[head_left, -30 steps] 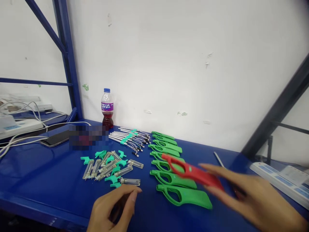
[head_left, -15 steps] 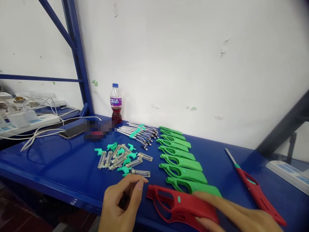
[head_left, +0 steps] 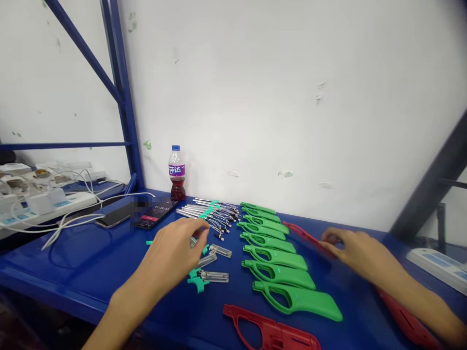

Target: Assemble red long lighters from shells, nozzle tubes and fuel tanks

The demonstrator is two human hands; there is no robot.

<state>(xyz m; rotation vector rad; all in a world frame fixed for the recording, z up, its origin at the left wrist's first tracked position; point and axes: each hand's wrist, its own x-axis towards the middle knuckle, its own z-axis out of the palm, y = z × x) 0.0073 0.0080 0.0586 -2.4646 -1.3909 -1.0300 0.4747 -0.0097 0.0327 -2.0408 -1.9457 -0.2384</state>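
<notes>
The right hand (head_left: 352,250) has moved off the front red casing (head_left: 279,333); the left hand (head_left: 180,245) has reached forward

On the bench (head_left: 109,262), right of the green row (head_left: 280,244), the right hand, nearly closed, pinches a thin red piece (head_left: 302,233) whose long axis runs forward-left. The view's lower edge crops the front red casing. The left hand, almost closed, hangs over clear cartridges (head_left: 219,277), hiding some; whether it holds one, I cannot tell.
</notes>
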